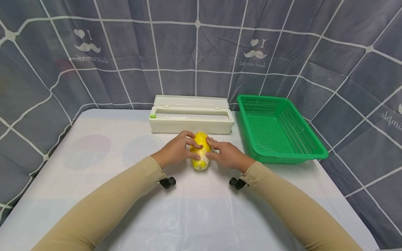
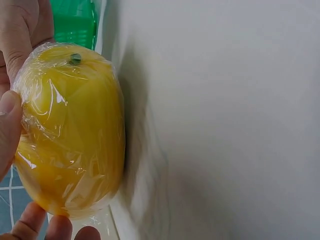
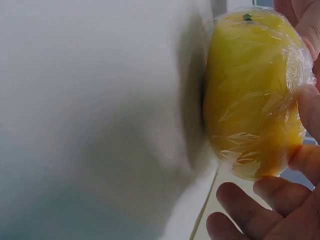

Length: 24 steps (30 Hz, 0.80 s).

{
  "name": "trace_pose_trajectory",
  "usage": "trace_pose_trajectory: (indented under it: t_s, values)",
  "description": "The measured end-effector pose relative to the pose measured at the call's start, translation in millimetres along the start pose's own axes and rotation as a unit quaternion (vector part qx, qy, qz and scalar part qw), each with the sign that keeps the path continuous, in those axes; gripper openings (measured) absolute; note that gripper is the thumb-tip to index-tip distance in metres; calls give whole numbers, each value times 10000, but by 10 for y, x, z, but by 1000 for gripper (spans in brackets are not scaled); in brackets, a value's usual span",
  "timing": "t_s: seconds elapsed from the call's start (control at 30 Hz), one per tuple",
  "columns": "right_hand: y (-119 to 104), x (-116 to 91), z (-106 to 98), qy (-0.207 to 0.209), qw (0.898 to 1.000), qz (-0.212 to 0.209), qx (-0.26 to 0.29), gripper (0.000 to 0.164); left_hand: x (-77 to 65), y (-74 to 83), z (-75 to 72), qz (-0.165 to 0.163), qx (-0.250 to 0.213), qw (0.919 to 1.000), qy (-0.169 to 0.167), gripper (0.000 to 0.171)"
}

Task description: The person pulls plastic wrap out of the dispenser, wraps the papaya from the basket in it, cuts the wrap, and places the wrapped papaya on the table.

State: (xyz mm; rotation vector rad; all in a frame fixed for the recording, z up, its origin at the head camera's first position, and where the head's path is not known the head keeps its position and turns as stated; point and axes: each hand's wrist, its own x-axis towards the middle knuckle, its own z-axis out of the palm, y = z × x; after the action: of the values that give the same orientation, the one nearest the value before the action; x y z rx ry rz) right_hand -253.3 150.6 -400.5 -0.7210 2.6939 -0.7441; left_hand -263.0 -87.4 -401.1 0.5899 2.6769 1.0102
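A yellow fruit [image 1: 201, 138], longish and rounded with a small green stem spot, lies on the table between my two hands. Clear cling film [image 2: 60, 107] wraps it, crinkled and shiny over the surface. From the left, my left hand [image 1: 177, 150] holds it, with thumb and bent fingers on its top and side. My right hand [image 1: 230, 155] grips the opposite side, its thumb near the lower part and fingers at the far part. In the right wrist view the fruit [image 3: 250, 95] rests against the white tabletop, and some of the right fingertips stand off it.
Behind the fruit stands a white cling film dispenser [image 1: 191, 126] with its lid raised, a roll inside and a green piece at its left end. A green plastic basket [image 1: 251, 139] is at the back right. Grey checked curtain [image 1: 179, 45] surrounds the white-covered table [image 1: 194, 219].
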Motion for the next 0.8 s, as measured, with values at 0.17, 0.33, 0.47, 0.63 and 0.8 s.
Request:
trace_pose_trajectory:
  t_s: [0.17, 0.33, 0.47, 0.63, 0.8]
  values:
    - [-34, 16, 18, 105, 9999, 85, 47, 72, -26, -17, 0, -24, -125, 9999, 3, 40]
    - [-52, 24, 43, 251, 9992, 138, 264, 71, -59, -44, 10, 51, -276, 9996, 71, 41]
    - [-59, 31, 64, 279, 9983, 309, 420, 71, -85, -76, 8, 70, -442, 9990, 21, 39]
    - [-100, 43, 92, 213, 9963, 433, 709, 72, -93, -141, -44, 12, -883, 9961, -88, 24]
    - [-135, 61, 104, 226, 9948, 52, 992, 66, -125, -166, -71, -53, -959, 9954, 41, 17]
